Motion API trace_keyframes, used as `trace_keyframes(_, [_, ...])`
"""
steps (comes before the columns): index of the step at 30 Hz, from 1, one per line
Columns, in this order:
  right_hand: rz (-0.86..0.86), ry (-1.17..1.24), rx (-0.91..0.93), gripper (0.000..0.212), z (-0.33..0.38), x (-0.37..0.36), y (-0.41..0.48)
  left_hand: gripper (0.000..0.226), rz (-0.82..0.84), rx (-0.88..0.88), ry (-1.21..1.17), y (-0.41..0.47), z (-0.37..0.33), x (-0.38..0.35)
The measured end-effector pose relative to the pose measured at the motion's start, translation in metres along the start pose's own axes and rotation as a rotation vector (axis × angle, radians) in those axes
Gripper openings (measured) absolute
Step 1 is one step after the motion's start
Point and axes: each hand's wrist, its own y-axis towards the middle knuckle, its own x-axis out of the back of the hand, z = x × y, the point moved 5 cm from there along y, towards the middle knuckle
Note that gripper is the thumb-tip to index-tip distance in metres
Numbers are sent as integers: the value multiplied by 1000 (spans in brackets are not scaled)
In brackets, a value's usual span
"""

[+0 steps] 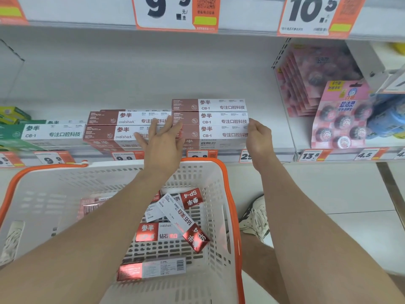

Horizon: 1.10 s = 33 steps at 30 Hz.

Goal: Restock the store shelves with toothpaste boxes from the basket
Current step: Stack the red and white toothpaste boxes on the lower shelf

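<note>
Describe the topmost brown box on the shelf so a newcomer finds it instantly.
Start at the white shelf above the orange-rimmed basket. Between the left hand and the right hand stands a stack of three brown-and-white CB-1 boxes. Take the top box: it alone rises above the two-high oralshark stack beside it.

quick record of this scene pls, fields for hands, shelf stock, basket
left hand: fingers straight, on the box fronts where the two brown stacks meet
right hand: at the right end of the CB-1 stack; grip unclear
CB-1 stack: three brown boxes stacked on the shelf
left of it: oralshark stack, then green boxes
basket: white, orange rim, below the shelf
in basket: red SP-4 boxes, lying loose
</note>
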Motion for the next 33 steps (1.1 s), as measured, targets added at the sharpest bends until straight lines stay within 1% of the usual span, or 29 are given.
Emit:
trace_keyframes(5, [-1,-56,70,43,-7,-1,7,50,1,2,-6,0,0,0])
trace_keyframes(7, [-32,-117,87,34,-9,0,9,50,5,2,-15,0,0,-1])
trace_keyframes(8, [-67,-175,91,27,-7,0,8,50,7,1,-25,0,0,-1])
trace_keyframes(9, [-118,-248,103,25,-2,0,4,50,8,-1,-42,0,0,0])
trace_keyframes(11, [-242,-332,179,24,14,1,-12,48,5,-12,-120,-2,1,3])
trace_keyframes(12, [-299,-327,246,31,23,0,-22,46,-1,-22,-176,-4,3,6])
trace_keyframes(14, [-338,-291,401,37,43,-8,-47,40,-43,-74,-251,-15,6,14])
trace_keyframes(16, [-264,-309,548,35,59,-25,-72,33,-153,-171,-232,-38,11,27])
trace_keyframes(18, [-137,-387,670,29,66,-47,-101,24,-277,-255,-178,-68,18,36])
trace_keyframes(20, [-38,-548,797,24,67,-71,-136,16,-332,-285,-134,-98,30,41])
trace_keyframes(22, [88,-796,893,24,55,-95,-168,10,-321,-283,-100,-123,53,40])
trace_keyframes(23, [206,-914,891,23,45,-107,-182,9,-302,-263,-75,-133,69,37])
trace_keyframes(24, [341,-1004,840,22,31,-119,-193,8,-273,-218,-40,-143,87,34])
trace_keyframes(25, [471,-1066,737,24,14,-129,-201,9,-239,-146,4,-152,107,30])
trace_keyframes(26, [565,-1107,606,31,-4,-136,-208,11,-197,-49,50,-161,126,27])
trace_keyframes(27, [619,-1113,458,42,-22,-139,-213,16,-152,71,95,-169,145,23])
trace_keyframes(29, [601,-1032,170,65,-60,-135,-220,32,-42,343,162,-187,178,16])
trace_keyframes(30, [576,-1004,62,75,-77,-131,-223,42,26,471,167,-196,192,13])
trace_keyframes(31, [562,-1004,-8,84,-91,-128,-228,49,95,582,136,-206,205,9])
trace_keyframes(32, [557,-1037,-31,89,-103,-126,-232,51,153,672,58,-214,215,6])
trace_keyframes(33, [560,-1092,-14,92,-108,-126,-236,48,188,742,-44,-220,223,3])
